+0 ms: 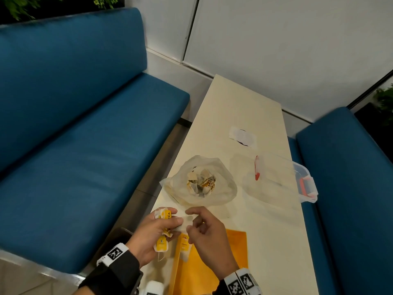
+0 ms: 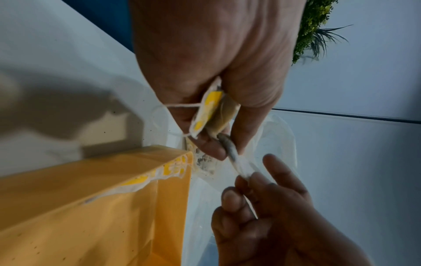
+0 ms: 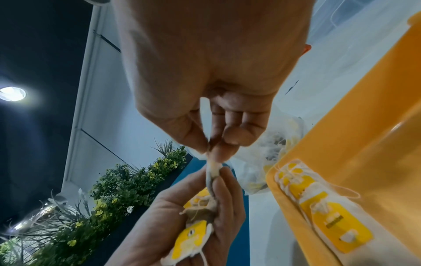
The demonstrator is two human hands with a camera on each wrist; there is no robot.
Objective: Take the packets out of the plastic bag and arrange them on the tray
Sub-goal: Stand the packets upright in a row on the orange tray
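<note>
Both hands pinch one packet, its long axis stretched between them.

Bare tabletop lay beyond the plastic bag, passable but for a flat paper slip. A clear lidded container blocked the right side. Both hands crowded the yellow tray's near-left corner, where packets already lay.
</note>
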